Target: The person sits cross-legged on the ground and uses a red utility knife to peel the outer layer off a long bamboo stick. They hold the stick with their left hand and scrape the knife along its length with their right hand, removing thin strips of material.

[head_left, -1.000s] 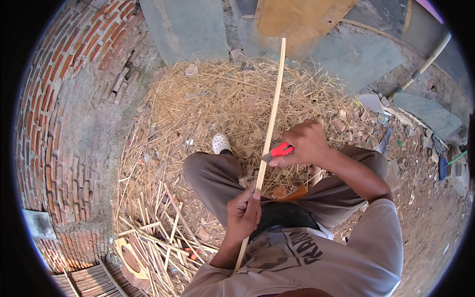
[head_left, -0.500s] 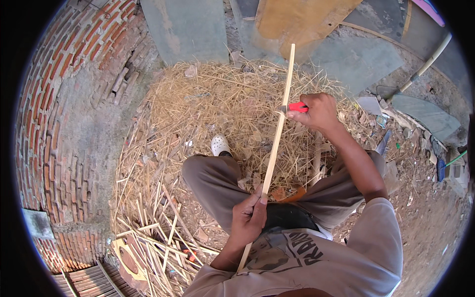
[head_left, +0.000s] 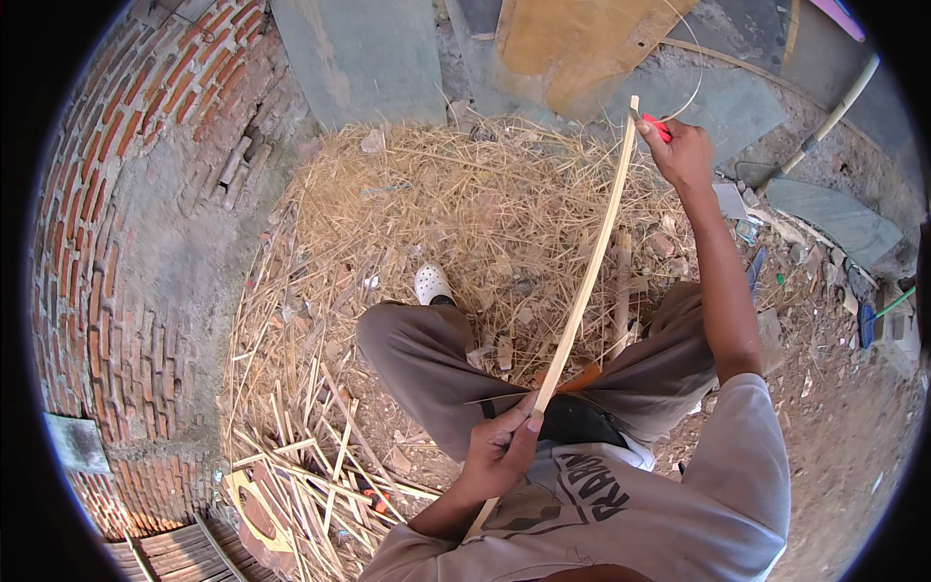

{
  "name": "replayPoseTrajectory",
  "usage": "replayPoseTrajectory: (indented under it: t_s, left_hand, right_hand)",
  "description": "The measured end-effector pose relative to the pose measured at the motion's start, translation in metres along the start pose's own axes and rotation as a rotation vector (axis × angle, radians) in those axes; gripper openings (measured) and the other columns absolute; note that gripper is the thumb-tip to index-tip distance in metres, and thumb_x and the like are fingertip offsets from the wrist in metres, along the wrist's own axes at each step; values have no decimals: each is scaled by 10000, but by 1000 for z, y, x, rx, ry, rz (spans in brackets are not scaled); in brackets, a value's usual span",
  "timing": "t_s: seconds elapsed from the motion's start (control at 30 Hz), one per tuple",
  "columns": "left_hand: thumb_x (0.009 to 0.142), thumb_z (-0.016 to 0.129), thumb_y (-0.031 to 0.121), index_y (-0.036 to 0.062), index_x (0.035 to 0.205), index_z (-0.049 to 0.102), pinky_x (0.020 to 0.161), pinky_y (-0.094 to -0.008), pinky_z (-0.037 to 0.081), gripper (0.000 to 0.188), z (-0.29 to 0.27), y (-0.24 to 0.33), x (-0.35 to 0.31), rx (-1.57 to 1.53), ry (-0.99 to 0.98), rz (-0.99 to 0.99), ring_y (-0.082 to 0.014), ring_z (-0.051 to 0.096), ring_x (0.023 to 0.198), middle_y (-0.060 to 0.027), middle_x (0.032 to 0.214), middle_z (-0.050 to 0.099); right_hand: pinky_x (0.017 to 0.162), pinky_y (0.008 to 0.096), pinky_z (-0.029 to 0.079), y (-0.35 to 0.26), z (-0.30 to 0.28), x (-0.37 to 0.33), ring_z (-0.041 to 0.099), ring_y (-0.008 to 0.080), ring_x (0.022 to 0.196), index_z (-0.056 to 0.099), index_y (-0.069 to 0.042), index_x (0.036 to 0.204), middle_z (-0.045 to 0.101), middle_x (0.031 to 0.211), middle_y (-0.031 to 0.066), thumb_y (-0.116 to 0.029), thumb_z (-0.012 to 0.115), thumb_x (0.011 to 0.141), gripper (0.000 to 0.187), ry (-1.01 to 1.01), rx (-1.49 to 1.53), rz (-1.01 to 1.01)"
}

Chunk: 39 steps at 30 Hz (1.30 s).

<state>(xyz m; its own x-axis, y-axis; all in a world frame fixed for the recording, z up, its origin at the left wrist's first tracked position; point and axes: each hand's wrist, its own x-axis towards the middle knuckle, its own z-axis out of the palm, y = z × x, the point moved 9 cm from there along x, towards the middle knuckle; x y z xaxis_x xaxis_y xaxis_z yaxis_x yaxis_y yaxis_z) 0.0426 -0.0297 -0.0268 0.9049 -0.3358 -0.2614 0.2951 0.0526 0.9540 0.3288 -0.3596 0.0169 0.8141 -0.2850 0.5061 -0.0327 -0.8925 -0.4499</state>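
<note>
A long pale bamboo strip (head_left: 594, 267) slants from my lap up to the far right, bowed slightly. My left hand (head_left: 501, 454) is closed around its lower part, close to my body. The strip's lower end passes under my left forearm. Near its far tip, my right hand (head_left: 685, 155) grips a red-handled knife (head_left: 656, 127), its blade against the strip. A thin curled shaving (head_left: 700, 68) rises beside the right hand.
Dry shavings (head_left: 417, 204) cover the ground ahead. Several cut strips (head_left: 320, 466) lie piled at lower left, near a brick wall (head_left: 107, 242). Flat grey and tan boards (head_left: 359, 58) stand at the back. My foot in a white clog (head_left: 431, 283) rests among the shavings.
My right hand and the knife have moved away along the strip to near its far tip, and a long thin shaving has come up. The strip has tilted farther right.
</note>
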Motion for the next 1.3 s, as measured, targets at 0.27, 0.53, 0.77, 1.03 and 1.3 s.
replayPoseTrajectory:
  t_s: [0.27,0.53,0.77,1.03,1.3]
  left_hand:
    - [1006,467,71,14,1388,466,433,-168,297,386,-23,3,-6,-13,174,16,4,381,470,65,592,443]
    - [1000,478,62,16,1378,481,421,-177,317,381,-35,20,15,89,270,104,-5,406,454,56,595,464]
    - [983,512,68,-12,1354,503,517,-157,300,379,-25,22,17,211,287,93,12,360,582,81,656,440]
    - [980,512,62,-14,1355,501,530,-155,300,383,-22,33,18,278,275,123,12,360,608,90,674,438]
    - [976,507,38,-4,1376,479,532,-153,303,403,-20,24,14,155,221,74,13,364,606,88,679,449]
  right_hand:
    - [590,437,481,22,3,-13,634,328,618,654,-50,667,590,568,164,-754,490,812,738,-181,172,183]
    - [459,409,407,-153,-5,-150,535,306,463,533,-73,560,494,499,79,-716,671,672,668,-406,399,-644]
    - [437,391,395,-160,-2,-156,515,280,432,514,-91,530,467,478,59,-752,690,603,688,-353,377,-697]
    - [428,379,396,-159,1,-148,500,250,412,487,-94,517,450,470,41,-770,688,581,709,-213,353,-745]
    - [477,414,441,-131,30,-114,559,298,469,569,-51,576,515,499,98,-792,554,721,756,-283,231,-486]
